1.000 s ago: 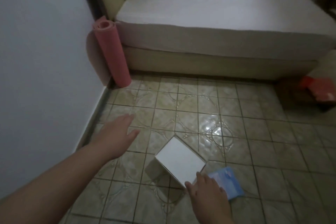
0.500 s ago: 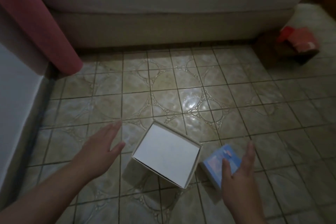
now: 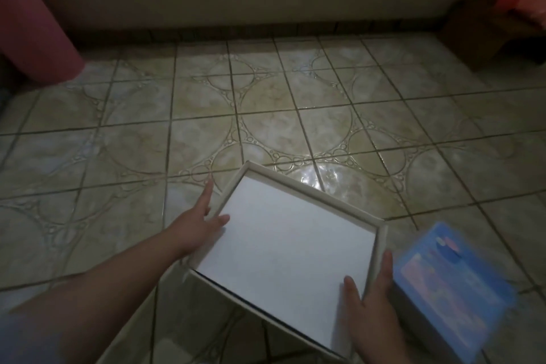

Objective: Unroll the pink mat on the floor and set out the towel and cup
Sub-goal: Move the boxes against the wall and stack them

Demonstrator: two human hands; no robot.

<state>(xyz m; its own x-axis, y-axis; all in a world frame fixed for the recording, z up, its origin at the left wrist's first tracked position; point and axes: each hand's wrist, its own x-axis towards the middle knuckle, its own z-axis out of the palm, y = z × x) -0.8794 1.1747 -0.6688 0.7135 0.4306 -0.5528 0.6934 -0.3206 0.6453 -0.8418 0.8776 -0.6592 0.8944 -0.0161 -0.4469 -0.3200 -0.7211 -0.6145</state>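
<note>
I have both hands on the white box [image 3: 283, 239], which sits low and central on the tiled floor [image 3: 266, 115]. My left hand [image 3: 198, 227] takes the box's left rim: thumb hooked over the edge onto the inner face, fingers extended along the outer wall. My right hand [image 3: 372, 301] takes the near right corner the same way, thumb inside, fingers outside. I judge this opposed two-sided grip is for lifting or shifting the box off the floor space the mat will need. The box is turned diagonally to the tile lines, its long axis running from near left to far right, open face up. A blue pack [image 3: 455, 284] lies just beside its right wall, blurred; whether it touches my right hand I cannot tell. The mat [image 3: 35, 26] is rolled, at the far left, well apart from both hands; only its lower part shows, leaning up and to the left. No towel or cup is identifiable.
</note>
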